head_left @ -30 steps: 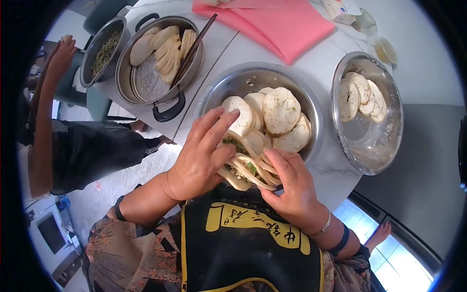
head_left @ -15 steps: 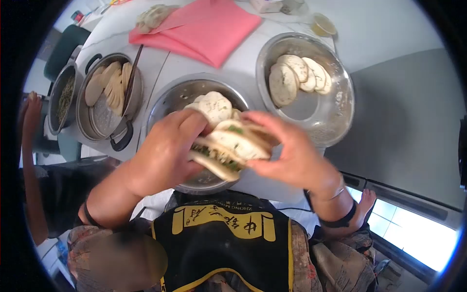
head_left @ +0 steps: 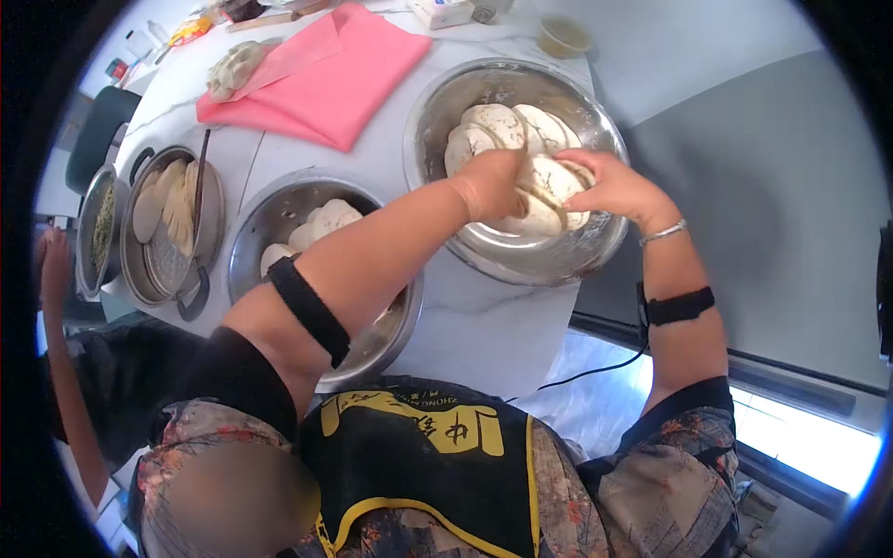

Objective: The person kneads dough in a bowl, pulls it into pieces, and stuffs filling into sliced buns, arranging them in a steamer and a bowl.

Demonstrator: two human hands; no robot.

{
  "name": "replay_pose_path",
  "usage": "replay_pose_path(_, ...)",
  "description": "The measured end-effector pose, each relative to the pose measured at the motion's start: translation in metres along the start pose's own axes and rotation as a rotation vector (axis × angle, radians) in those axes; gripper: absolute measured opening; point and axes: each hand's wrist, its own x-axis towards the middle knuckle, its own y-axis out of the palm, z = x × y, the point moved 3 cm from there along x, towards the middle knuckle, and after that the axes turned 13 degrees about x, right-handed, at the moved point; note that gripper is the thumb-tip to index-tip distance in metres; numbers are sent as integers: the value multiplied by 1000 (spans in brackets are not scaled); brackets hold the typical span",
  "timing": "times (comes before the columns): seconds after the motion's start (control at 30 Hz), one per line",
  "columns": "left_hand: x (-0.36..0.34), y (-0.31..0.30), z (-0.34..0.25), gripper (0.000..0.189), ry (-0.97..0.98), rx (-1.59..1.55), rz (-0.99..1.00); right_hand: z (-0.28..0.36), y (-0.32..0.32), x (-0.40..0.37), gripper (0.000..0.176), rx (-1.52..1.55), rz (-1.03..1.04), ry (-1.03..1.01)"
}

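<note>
Left hand (head_left: 488, 183) and right hand (head_left: 619, 186) are moving the stuffed flatbreads (head_left: 544, 200) — fingers pinching them — from middle bowl (head_left: 253, 232) into right bowl (head_left: 521, 270).

Pale, round stuffed flatbreads (head_left: 547, 191), stacked and tilted, inside steel bowl (head_left: 521, 268) at counter's (head_left: 484, 321) right edge.

- Black apron (head_left: 419, 484), yellow trim and yellow characters.
- Dark floral short sleeves (head_left: 670, 446).
- Black band (head_left: 312, 312) on left forearm; another (head_left: 676, 305), cabled, on right.
- Silver bracelet (head_left: 662, 232) at right wrist.
</note>
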Motion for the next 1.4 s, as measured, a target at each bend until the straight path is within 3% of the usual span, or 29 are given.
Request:
replay_pose_path(0.17,21,34,13,59,-102,115,149,-32,-2,20,57,-68,103,98)
replay_pose_path(0.37,33,41,21,61,-181,63,331,-67,0,45,57,-160,141,108)
replay_pose_path(0.47,33,40,20,57,-137,84,310,-68,-1,49,59,-145,157,181)
replay_pose_path(0.77,27,33,17,50,-198,134,207,-79,-8,45,62,-238,-68,25)
replay_pose_path(0.87,19,17,15,51,-129,123,117,-77,-13,32,63,-15,-161,15)
replay_pose_path(0.9,11,2,11,50,-86,110,73,-80,-17,28,60,81,-143,-3)
replay_pose_path(0.93,1,-14,6,49,-59,96,33,-66,-16,17,56,-49,-248,73)
replay_pose_path(0.97,-5,-28,7,45,-57,123,21,-53,-13,10,53,-90,-270,36)
replay_pose_path(1.0,-23,-51,4,45,33,130,-113,-32,-6,1,50,-67,-305,8)
replay_pose_path(1.1,-88,-109,20,36,83,-89,-270,16,20,-21,43,100,-400,-75)
replay_pose_path(1.17,-132,-128,47,35,-49,-156,-323,49,60,-30,40,155,-408,-153)
replay_pose_path(1.3,-219,-130,95,35,-381,-306,-319,81,151,-21,37,197,-221,-153)
replay_pose_path(1.4,-261,-104,125,33,-500,-433,-325,89,191,11,41,14,-143,-88)
